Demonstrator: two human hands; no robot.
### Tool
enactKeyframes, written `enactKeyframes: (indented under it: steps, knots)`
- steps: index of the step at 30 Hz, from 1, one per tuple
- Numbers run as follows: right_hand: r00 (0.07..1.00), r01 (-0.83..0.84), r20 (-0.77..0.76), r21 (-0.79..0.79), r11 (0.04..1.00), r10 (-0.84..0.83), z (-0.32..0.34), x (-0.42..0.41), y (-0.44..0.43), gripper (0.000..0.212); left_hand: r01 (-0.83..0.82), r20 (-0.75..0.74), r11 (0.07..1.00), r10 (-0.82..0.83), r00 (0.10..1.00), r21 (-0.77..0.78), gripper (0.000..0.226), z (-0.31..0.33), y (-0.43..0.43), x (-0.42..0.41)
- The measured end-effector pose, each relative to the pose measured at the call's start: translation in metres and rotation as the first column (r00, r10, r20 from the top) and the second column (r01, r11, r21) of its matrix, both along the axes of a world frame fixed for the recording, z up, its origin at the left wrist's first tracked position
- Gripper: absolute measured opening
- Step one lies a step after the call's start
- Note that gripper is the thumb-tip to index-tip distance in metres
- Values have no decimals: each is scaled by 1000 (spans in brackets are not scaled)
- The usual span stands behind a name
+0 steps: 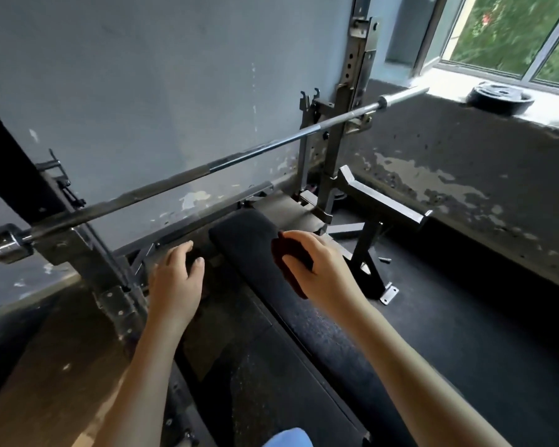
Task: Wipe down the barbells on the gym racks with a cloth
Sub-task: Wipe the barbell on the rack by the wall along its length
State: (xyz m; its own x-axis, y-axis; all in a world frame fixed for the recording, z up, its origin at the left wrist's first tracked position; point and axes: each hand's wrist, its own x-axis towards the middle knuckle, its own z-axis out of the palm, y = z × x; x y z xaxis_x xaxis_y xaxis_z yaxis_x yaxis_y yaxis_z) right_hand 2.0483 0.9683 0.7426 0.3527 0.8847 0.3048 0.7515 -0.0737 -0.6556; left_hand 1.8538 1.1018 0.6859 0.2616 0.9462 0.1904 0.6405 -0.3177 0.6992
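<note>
**Two hands below a racked barbell, cloth held in the right**

One barbell (226,165) is shown resting across a bench-press rack, running from a chromed sleeve at the lower left to a bright sleeve at the upper right. It is carried by the left upright (78,250) and the right upright (352,108), in front of a pale, flaking wall (142,75). A black bench pad (239,233) is seen beneath the bar, extending toward the viewer.

The right hand (323,269) is held above the pad, well below the bar; its fingers and thumb are curled round a dark red cloth (291,253), which is bunched in the palm. The left hand (175,282) is held beside the pad's left edge, palm down, with the fingers loosely bent and nothing gripped. Neither hand is in contact with the bar.

A black weight plate (501,98) is laid flat on the sill below the window (513,33). A patch of blue fabric (288,438) is visible at the bottom edge.
</note>
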Motion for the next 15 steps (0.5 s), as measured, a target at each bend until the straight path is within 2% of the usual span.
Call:
enactKeyframes:
  steps: [7, 15]
  knots:
    - [991, -128, -37, 65, 990, 131, -4, 7, 60, 38, -122, -26, 992, 123, 992, 29, 40, 14, 34, -3]
    - [935, -352, -16, 76, 933, 354, -17, -2, 180, 38, -292, -71, 956, 293, 953, 34, 42, -4, 105, -22]
